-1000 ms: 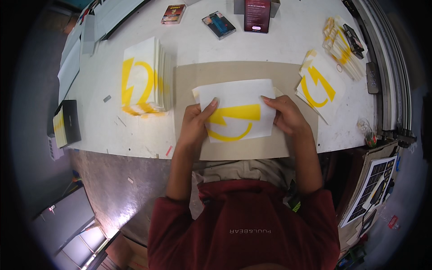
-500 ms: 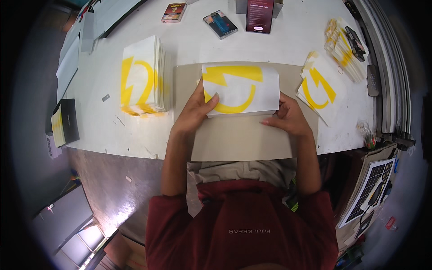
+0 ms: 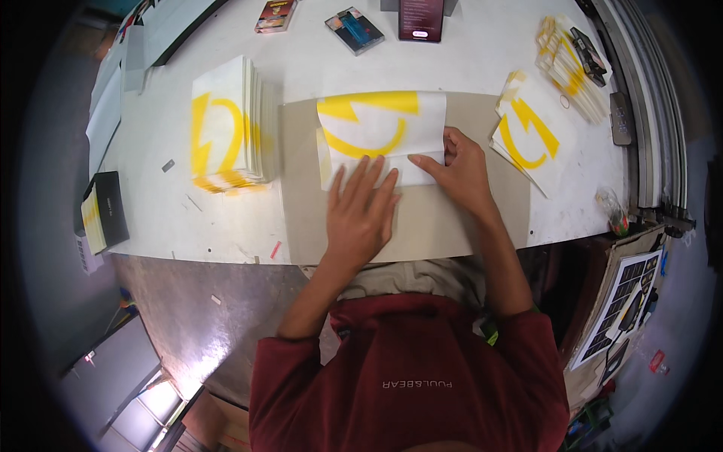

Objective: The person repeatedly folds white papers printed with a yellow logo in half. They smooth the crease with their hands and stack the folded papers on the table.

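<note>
Left grip point(image 3: 360, 215) flat and released, fingers spread on folded white sheet with yellow print point(image 3: 380, 132), right grip point(image 3: 461, 167) pressing sheet's lower right edge, sheet atop brown board point(image 3: 422, 218) on white desk point(image 3: 226, 218), beside stacked printed sheets point(image 3: 226, 124).

Print workshop: stacked printed sheets point(image 3: 226, 124)

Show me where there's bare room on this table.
Free: table between the tall sheet stack and far boxes; brown board beside the right hand. Crowded: right edge, loose sheets.
</note>
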`<state>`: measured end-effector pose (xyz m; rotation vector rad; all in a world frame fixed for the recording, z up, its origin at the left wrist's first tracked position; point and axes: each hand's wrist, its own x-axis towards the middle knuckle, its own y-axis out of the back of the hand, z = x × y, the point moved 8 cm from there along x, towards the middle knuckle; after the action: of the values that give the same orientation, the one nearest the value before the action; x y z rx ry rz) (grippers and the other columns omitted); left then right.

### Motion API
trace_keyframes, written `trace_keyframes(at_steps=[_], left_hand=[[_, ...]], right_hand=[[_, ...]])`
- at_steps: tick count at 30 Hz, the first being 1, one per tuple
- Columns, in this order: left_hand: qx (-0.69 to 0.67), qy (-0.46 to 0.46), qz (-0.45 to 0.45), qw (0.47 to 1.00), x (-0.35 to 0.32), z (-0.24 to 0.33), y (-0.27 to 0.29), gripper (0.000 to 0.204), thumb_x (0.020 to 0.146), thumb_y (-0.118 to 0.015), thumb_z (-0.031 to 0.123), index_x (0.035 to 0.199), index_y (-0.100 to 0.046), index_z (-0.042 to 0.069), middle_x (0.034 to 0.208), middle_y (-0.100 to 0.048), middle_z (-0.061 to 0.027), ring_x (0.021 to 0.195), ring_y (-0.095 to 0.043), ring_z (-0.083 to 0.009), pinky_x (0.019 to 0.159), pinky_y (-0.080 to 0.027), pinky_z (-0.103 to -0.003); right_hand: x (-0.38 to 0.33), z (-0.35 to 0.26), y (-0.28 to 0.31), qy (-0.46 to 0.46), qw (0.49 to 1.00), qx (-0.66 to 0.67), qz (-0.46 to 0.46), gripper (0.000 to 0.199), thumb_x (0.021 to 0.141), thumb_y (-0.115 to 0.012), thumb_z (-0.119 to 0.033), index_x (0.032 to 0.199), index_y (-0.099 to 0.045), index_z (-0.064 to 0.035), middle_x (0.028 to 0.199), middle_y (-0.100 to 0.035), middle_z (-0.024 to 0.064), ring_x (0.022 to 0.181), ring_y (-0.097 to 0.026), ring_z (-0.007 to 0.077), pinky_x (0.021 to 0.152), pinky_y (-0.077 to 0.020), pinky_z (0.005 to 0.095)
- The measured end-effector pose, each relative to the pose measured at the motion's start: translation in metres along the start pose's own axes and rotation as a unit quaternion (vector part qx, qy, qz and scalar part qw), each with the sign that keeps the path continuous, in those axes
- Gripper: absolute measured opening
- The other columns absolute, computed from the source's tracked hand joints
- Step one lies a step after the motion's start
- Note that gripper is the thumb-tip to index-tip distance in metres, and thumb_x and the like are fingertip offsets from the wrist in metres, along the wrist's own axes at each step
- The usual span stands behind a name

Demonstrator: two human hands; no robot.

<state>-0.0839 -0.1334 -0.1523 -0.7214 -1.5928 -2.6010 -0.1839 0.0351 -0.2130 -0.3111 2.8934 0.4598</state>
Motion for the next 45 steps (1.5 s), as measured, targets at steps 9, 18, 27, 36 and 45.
trace_keyframes(at_steps=[9, 18, 27, 36, 45], left_hand=[[0.006, 0.026, -0.048, 0.998, 0.002, -0.009, -0.031, 0.048, 0.097, -0.073, 0.026, 0.140, -0.066, 0.005, 0.149, -0.058, -0.0216, 0.141, -0.053, -0.0378, 0.120, -0.037, -0.055], [0.016, 0.030, -0.111, 0.993, -0.011, -0.005, -0.034, 0.062, 0.097, -0.073, 0.032, 0.150, -0.057, 0.004, 0.157, -0.051, -0.0225, 0.149, -0.046, -0.0386, 0.124, -0.030, -0.058], [0.002, 0.027, -0.152, 0.988, -0.026, -0.007, -0.037, 0.071, 0.100, -0.067, 0.042, 0.159, -0.048, 0.006, 0.166, -0.041, -0.0218, 0.157, -0.035, -0.0383, 0.126, -0.024, -0.059], [0.029, 0.049, -0.194, 0.979, -0.036, -0.036, -0.018, 0.079, 0.102, -0.060, 0.053, 0.163, -0.041, 0.006, 0.169, -0.036, -0.0217, 0.159, -0.029, -0.0390, 0.128, -0.019, -0.059], [0.074, 0.077, -0.175, 0.979, -0.048, -0.052, -0.008, 0.080, 0.100, -0.063, 0.052, 0.161, -0.042, 0.005, 0.171, -0.032, -0.0221, 0.160, -0.027, -0.0388, 0.129, -0.016, -0.059]], right_hand=[[-0.065, -0.043, 0.001, 0.309, 0.916, -0.242, 0.083, 0.041, 0.083, -0.076, -0.004, 0.123, -0.068, 0.0000, 0.127, -0.066, 0.0183, 0.119, -0.064, 0.0371, 0.110, -0.0468, 0.0480], [-0.072, -0.027, -0.004, 0.322, 0.883, -0.340, 0.037, 0.032, 0.088, -0.079, -0.015, 0.117, -0.074, -0.0027, 0.132, -0.071, 0.0098, 0.137, -0.058, 0.0291, 0.121, -0.0373, 0.0561], [-0.093, -0.028, -0.026, 0.281, 0.841, -0.459, 0.060, 0.042, 0.095, -0.073, -0.023, 0.130, -0.068, -0.0005, 0.147, -0.062, 0.0121, 0.144, -0.052, 0.0324, 0.123, -0.0305, 0.0617], [-0.096, -0.014, -0.043, 0.267, 0.874, -0.406, 0.012, 0.047, 0.100, -0.066, -0.025, 0.143, -0.062, -0.0053, 0.154, -0.055, 0.0156, 0.148, -0.046, 0.0338, 0.122, -0.0234, 0.0699], [-0.101, -0.010, -0.038, 0.190, 0.859, -0.466, 0.095, 0.048, 0.097, -0.071, -0.044, 0.142, -0.068, -0.0278, 0.155, -0.049, 0.0222, 0.149, -0.038, 0.0452, 0.118, -0.0125, 0.0788]])
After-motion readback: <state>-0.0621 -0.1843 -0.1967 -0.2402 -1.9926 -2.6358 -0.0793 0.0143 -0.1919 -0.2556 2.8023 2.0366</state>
